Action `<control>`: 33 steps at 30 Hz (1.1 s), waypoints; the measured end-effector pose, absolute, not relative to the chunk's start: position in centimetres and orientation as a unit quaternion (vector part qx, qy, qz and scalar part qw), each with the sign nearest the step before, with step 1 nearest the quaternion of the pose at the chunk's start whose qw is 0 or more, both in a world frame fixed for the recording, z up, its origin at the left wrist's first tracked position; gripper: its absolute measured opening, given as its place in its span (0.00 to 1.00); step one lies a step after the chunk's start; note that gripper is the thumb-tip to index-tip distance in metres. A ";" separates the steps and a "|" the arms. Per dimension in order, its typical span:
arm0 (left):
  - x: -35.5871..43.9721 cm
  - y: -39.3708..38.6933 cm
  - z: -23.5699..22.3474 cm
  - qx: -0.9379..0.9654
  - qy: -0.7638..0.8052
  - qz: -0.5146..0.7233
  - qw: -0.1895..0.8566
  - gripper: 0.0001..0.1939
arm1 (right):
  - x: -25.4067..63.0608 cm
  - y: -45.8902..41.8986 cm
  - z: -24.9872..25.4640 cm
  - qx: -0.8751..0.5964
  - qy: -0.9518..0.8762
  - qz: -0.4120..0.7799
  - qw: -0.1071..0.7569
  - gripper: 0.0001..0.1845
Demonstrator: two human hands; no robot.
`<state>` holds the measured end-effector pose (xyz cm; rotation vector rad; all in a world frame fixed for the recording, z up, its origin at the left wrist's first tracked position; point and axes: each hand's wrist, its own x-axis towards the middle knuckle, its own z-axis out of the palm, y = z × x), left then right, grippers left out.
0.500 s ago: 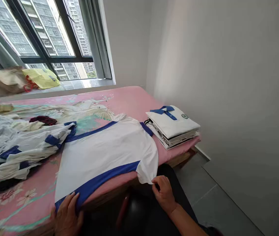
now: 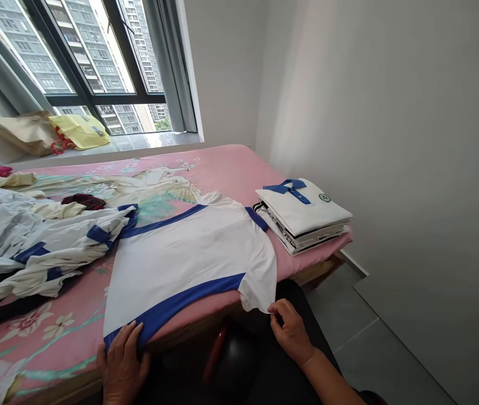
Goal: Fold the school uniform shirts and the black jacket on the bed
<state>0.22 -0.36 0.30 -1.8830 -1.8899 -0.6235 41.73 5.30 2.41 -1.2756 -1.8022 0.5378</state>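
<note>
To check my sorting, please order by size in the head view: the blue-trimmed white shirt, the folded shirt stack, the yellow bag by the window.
Largest first:
1. the blue-trimmed white shirt
2. the folded shirt stack
3. the yellow bag

The bag is farthest away, so its real size is unsure.

Scene lit by daylight from window (image 2: 104, 99), upper left. Glare seen on pale sky between towers (image 2: 83, 50); soft sheen cast on sill. Wall (image 2: 383, 140) evenly lit, brightest near corner, greying rightward. Shadows kept soft; deepest shadow found below edge of bed (image 2: 231, 160). Shirt (image 2: 189, 259) rendered bright, fairly sharp. Wide-angle distortion seen at frame edges, verticals slanted. No marked blur seen.
</note>
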 end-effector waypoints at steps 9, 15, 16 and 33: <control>-1.5 -1.0 1.1 -0.716 -0.645 -0.196 0.183 0.34 | 42.0 8.2 1.5 -0.586 -0.344 0.528 0.509 0.21; -2.6 -1.2 2.4 -0.742 -0.622 -0.174 0.181 0.33 | 41.3 8.5 3.4 -0.465 -0.264 0.712 0.456 0.21; -2.4 -1.2 2.4 -0.741 -0.623 -0.174 0.179 0.33 | 41.4 8.3 3.6 -0.447 -0.255 0.721 0.464 0.20; -1.1 -1.1 1.3 -0.711 -0.655 -0.195 0.164 0.35 | 40.1 6.2 3.5 -0.518 -0.587 0.356 0.511 0.29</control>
